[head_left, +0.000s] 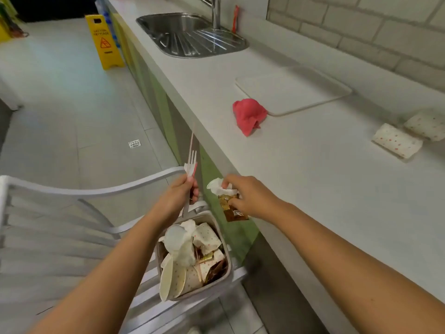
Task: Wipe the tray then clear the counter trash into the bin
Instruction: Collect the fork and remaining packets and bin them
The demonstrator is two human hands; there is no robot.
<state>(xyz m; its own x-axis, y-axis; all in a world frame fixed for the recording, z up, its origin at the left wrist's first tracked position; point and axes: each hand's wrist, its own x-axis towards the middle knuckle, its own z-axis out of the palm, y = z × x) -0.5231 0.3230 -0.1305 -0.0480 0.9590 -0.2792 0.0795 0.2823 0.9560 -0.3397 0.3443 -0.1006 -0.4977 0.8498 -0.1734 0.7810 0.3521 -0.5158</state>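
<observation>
My left hand grips a bundle of disposable cutlery, a white fork and a stick with a red-tipped piece, held upright above the bin. My right hand pinches a crumpled white napkin and brown sauce packets just off the counter's front edge. The small beige bin stands on a white chair below both hands, filled with paper cups, napkins and packets. The white tray lies on the counter, with a red cloth bunched at its near-left corner.
Two flattened dotted paper cups lie on the counter at the right. A steel sink with a tap sits farther back. The white chair stands beside the counter. A yellow wet-floor sign stands on the tiled floor.
</observation>
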